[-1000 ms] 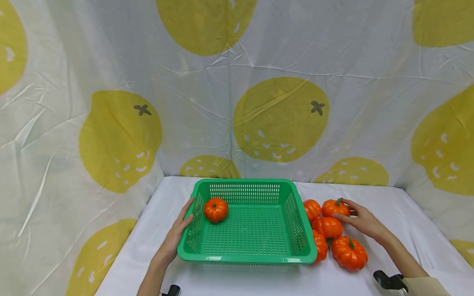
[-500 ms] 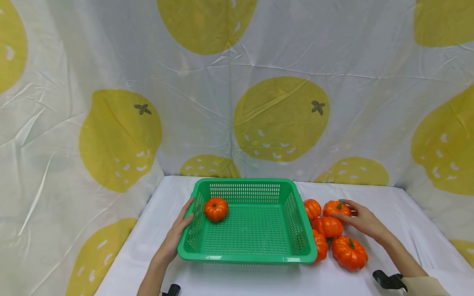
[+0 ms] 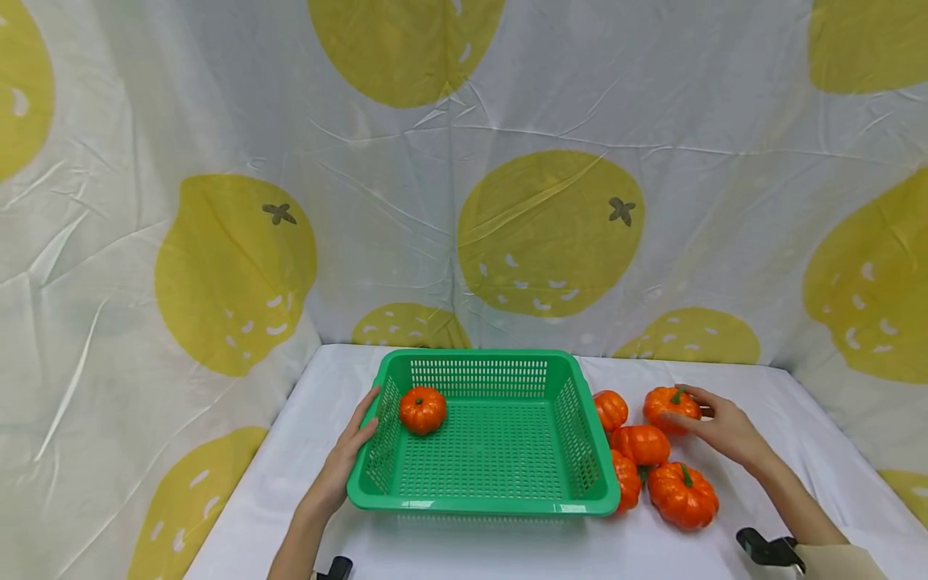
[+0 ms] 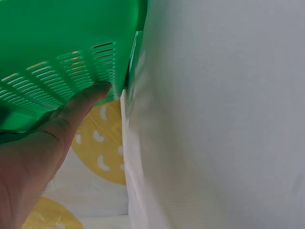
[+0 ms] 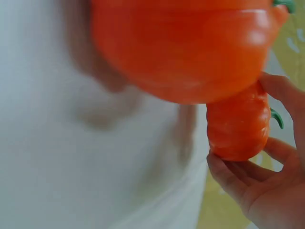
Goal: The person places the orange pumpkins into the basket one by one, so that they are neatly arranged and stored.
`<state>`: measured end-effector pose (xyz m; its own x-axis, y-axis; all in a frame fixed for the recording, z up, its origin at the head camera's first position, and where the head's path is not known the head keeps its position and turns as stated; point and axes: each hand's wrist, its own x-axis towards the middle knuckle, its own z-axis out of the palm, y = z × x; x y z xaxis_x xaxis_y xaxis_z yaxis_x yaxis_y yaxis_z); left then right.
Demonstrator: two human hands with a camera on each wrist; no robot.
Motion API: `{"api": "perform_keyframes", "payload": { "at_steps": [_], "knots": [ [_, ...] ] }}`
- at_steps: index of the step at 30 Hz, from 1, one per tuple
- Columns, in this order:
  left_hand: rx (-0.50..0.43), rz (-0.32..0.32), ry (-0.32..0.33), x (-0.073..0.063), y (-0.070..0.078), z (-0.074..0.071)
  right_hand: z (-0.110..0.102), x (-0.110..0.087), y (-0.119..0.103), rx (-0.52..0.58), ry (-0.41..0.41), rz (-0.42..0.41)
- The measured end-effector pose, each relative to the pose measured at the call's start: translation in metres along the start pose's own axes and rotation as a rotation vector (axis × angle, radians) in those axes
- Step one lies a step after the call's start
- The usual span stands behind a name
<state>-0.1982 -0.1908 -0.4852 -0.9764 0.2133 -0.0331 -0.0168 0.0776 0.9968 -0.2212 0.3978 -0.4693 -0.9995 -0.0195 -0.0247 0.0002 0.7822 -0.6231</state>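
Observation:
My right hand (image 3: 725, 431) grips a small orange pumpkin (image 3: 669, 409) with a green stem, its thumb and fingers curled around the sides. In the right wrist view, that pumpkin (image 5: 238, 125) sits between the fingertips, partly covered by a nearer, larger-looking pumpkin (image 5: 183, 47). Against the outside of the green plastic basket (image 3: 478, 507), at its left wall, lies my left hand (image 3: 341, 463), fingers fairly straight. One digit of it touches the slotted basket wall (image 4: 43, 43) in the left wrist view. A single pumpkin (image 3: 423, 411) stands inside the basket, at its left.
Right of the basket, several more pumpkins cluster on the white cloth: one at the back (image 3: 611, 410), one lying on its side (image 3: 641, 445), one partly behind the basket rim (image 3: 625, 481) and one in front (image 3: 683, 495). A lemon-print curtain (image 3: 391, 242) hangs behind.
The right hand has shifted slightly right with the gripped pumpkin, which now stands apart from the pumpkin at the back and the one lying on its side. Left hand and basket stay put.

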Motion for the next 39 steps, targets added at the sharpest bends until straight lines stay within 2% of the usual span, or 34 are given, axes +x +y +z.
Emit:
{"api": "perform_keyframes", "payload": {
  "at_steps": [9,16,26,39],
  "knots": [
    [0.001,-0.002,0.001,0.000,0.000,0.000,-0.025,0.011,-0.051,0.025,0.059,-0.115],
    [0.001,-0.012,0.006,0.000,-0.001,0.000,-0.025,0.025,-0.097,0.079,0.000,-0.197],
    [0.014,-0.001,0.009,-0.001,-0.001,0.002,0.004,0.048,-0.155,0.146,-0.100,-0.298],
    [0.009,0.004,0.013,0.000,-0.003,0.001,0.052,0.074,-0.213,0.208,-0.242,-0.397]
  ]
}}
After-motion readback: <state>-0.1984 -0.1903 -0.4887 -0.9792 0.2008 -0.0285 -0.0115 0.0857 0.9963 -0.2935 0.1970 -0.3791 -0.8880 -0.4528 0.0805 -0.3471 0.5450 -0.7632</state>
